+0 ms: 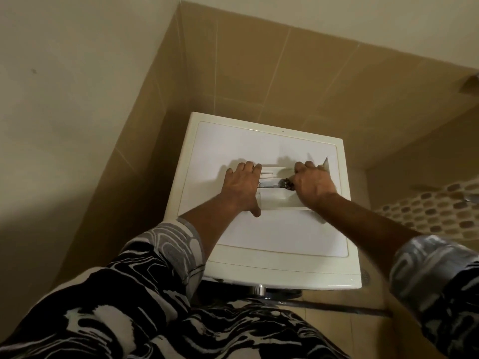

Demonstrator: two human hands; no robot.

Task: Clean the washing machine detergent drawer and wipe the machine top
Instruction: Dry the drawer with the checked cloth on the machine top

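**One drawer, two hands, atop one machine**

One white machine (pixel 272 229) stands in a tiled corner, seen from above. On its top lies one drawer (pixel 276 199), white as well, set across the middle, left to right. At least three compartments show in it between the hands, the nearest one the widest.

Two hands are at work, one at each end of the drawer. The left hand (pixel 243 187) covers the drawer's left end: its fingers curl down over the far edge and its thumb stretches along the near left corner, so it grips the drawer. The right hand (pixel 313 185) is over the right end, fingers bunched round one small dark speckled thing, perhaps a brush (pixel 287 183); the blur keeps me from being sure. Its tip pokes out to the left of the fist and sits in the middle compartment, between the two hands.

Two black-and-white patterned sleeves (pixel 166 244) are pushed up the forearms. Tan tiles cover the wall (pixel 259 73) behind the machine, and one mosaic strip (pixel 435 213) runs along the right.
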